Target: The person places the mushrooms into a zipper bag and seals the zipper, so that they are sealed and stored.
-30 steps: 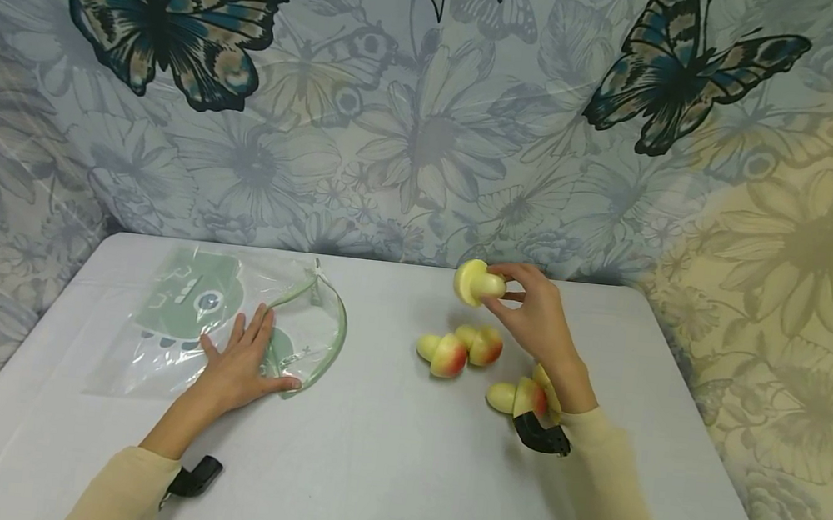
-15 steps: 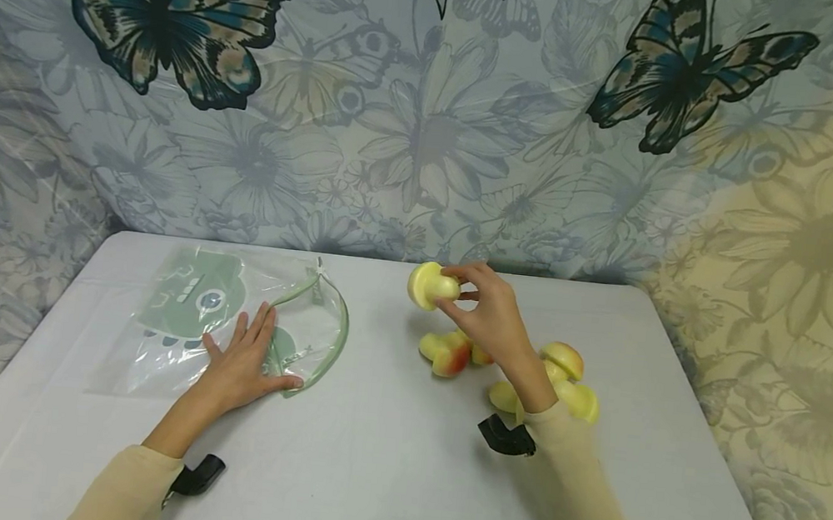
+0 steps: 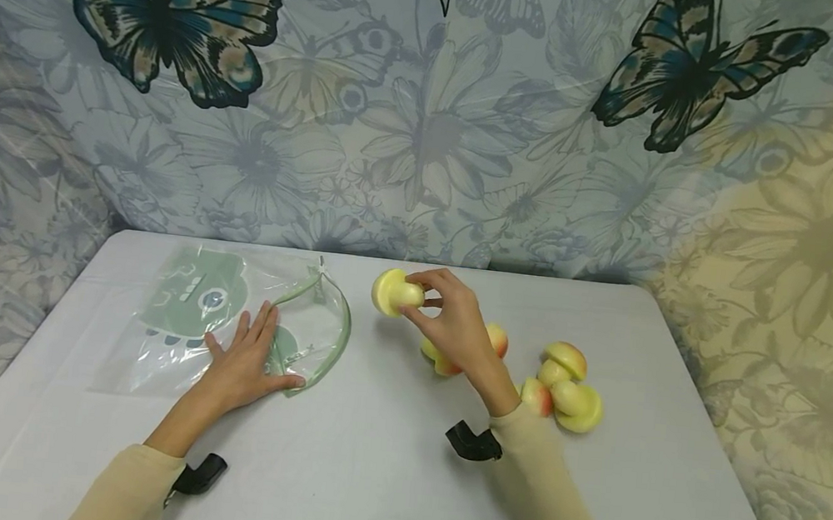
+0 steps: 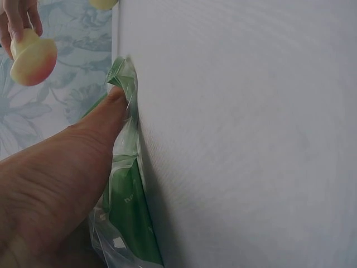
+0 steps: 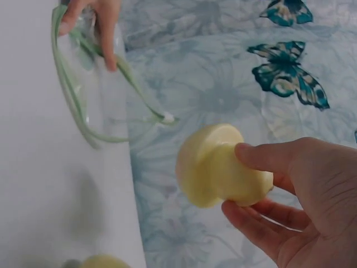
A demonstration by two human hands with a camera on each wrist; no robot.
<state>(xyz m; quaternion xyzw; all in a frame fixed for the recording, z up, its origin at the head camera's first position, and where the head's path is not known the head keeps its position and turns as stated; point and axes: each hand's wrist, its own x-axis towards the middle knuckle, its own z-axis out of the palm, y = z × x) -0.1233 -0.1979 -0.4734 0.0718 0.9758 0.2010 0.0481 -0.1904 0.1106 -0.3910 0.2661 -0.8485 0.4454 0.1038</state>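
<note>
My right hand (image 3: 448, 317) pinches a yellow toy mushroom (image 3: 389, 292) by its stem, above the table's back middle. In the right wrist view, thumb and fingers grip the mushroom (image 5: 212, 167) with its cap pointing away from the palm. My left hand (image 3: 240, 373) rests with spread fingers on a clear plastic bag (image 3: 127, 366) with green print. The thumb lies at the bag's green-edged mouth (image 3: 344, 328), which gapes toward the right. In the left wrist view, the thumb (image 4: 106, 114) touches the green edge; the other fingers are hidden there.
Several more mushrooms with red-blushed caps lie right of centre, including one mushroom (image 3: 579, 407) nearest the front. My right forearm partly covers others, such as the mushroom (image 3: 497, 339) behind the wrist. The white table (image 3: 336, 470) meets a butterfly-patterned cloth (image 3: 429, 127) at its back edge.
My right hand has carried the mushroom leftward and slightly nearer, toward the bag's mouth. Mushrooms on the right have come out from behind the forearm. The left hand and bag stay put.
</note>
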